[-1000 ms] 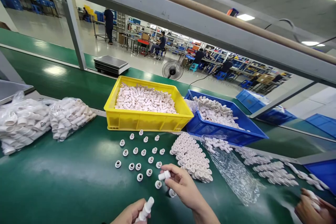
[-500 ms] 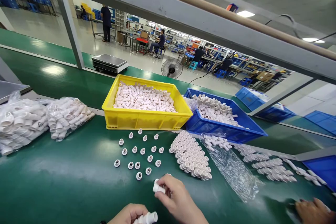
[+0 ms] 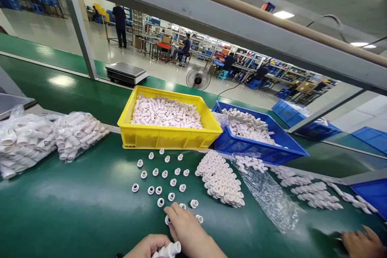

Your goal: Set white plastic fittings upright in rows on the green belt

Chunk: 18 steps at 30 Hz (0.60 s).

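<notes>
Low in the view, my left hand is closed around several white plastic pipe fittings. My right hand reaches over the green table just beyond it, fingers closed at a single white fitting that seems to touch the tabletop; the hand partly hides it. Around the right hand, separate fittings stand with their openings up, among them one fitting and another. More of these flanged fittings are spread in loose rows toward the yellow bin.
A yellow bin and a blue bin hold white fittings. Fittings lie packed in a block beside a clear plastic bag. Bagged fittings lie left. Another person's hand is at the lower right.
My right hand has moved left and down from holding a fitting in the air to the tabletop. Fittings near it now show uncovered. My left hand stays nearly still with its fittings.
</notes>
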Available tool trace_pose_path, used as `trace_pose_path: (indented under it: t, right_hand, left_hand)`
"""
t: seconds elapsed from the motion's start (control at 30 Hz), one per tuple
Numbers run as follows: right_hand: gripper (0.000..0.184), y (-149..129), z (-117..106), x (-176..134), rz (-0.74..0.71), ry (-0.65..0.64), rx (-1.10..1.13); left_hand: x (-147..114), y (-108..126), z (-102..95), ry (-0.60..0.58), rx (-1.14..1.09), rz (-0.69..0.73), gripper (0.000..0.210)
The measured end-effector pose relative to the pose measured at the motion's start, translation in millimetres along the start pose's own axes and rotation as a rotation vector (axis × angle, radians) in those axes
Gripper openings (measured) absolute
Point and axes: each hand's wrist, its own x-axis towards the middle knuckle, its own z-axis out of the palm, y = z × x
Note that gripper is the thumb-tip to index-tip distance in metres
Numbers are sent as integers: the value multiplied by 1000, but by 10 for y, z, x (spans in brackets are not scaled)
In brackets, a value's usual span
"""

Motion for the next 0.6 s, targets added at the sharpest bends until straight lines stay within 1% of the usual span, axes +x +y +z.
trace_pose_path:
  t: [0.07,0.13,0.17,0.23,0.27,0.33,0.37,0.43,0.5,0.57,0.6]
  right_hand:
    - [40,19,-126,-65,-21,78,153]
    - [33,37,-264,-152,-32,147,331]
    - [28,42,-322,-194,-29,158,407]
    - [21,38,-398,-264,-14,109,513]
    - [22,31,-414,-290,-8,63,539]
    - [23,11,-420,-328,-15,-27,554]
    - [20,4,-422,-345,-22,-45,552]
    - [12,4,-451,-385,-22,-8,544]
    - [7,31,-513,-435,1,71,531]
    - [6,81,-566,-483,32,130,480]
    - [7,108,-569,-498,42,139,433]
  left_hand:
    - [13,-12,-19,-5,31,51,41]
    - [24,-34,-34,0,54,66,44]
    - [28,-45,-38,5,62,67,45]
    - [37,-64,-41,8,62,71,46]
    - [40,-69,-39,6,53,75,46]
    - [43,-71,-34,-4,25,72,46]
    - [43,-71,-31,-9,15,65,46]
    - [39,-69,-28,-10,26,52,46]
    - [32,-64,-26,-3,54,44,45]
    - [26,-53,-23,4,56,37,45]
    - [25,-45,-20,4,47,30,46]
